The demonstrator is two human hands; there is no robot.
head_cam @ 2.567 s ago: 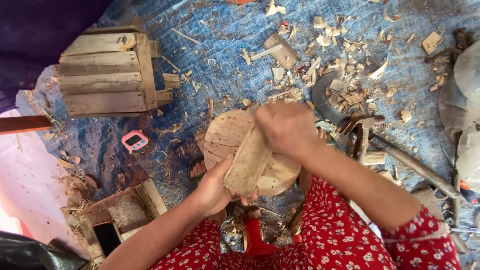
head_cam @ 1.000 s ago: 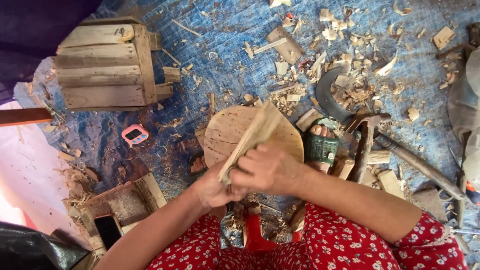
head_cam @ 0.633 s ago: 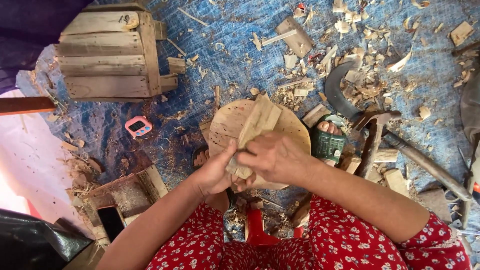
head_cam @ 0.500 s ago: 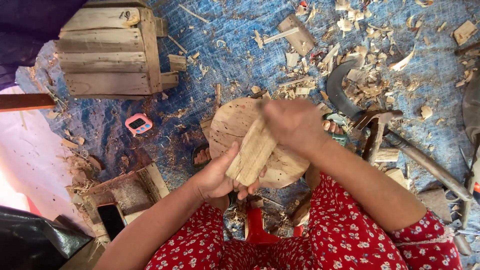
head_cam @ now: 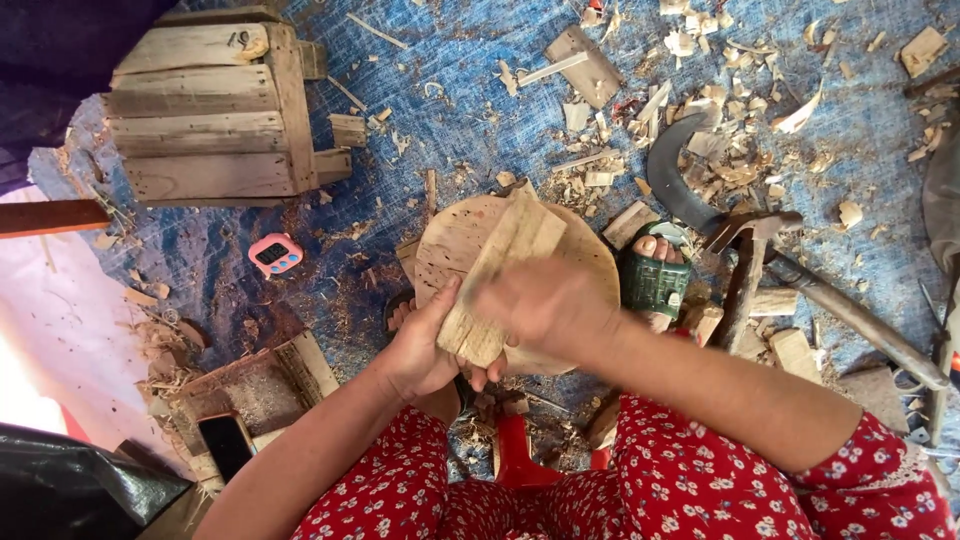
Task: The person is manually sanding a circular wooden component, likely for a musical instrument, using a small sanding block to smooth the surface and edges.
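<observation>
Here, wooden slat sits between left hand and right hand.

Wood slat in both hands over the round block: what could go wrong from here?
1. The left hand grips the wood slat at its lower end while the right hand is motion-blurred over it; a slip could hit the left fingers or drive in splinters.
2. Toes in a green sandal sit right beside the round block; a dropped slat could strike them.
3. The curved blade and hammer lie close by the foot.

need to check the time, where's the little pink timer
In the head view, the pink timer lies on the blue tarp, left of the round wooden block, below the wooden crate.
</observation>
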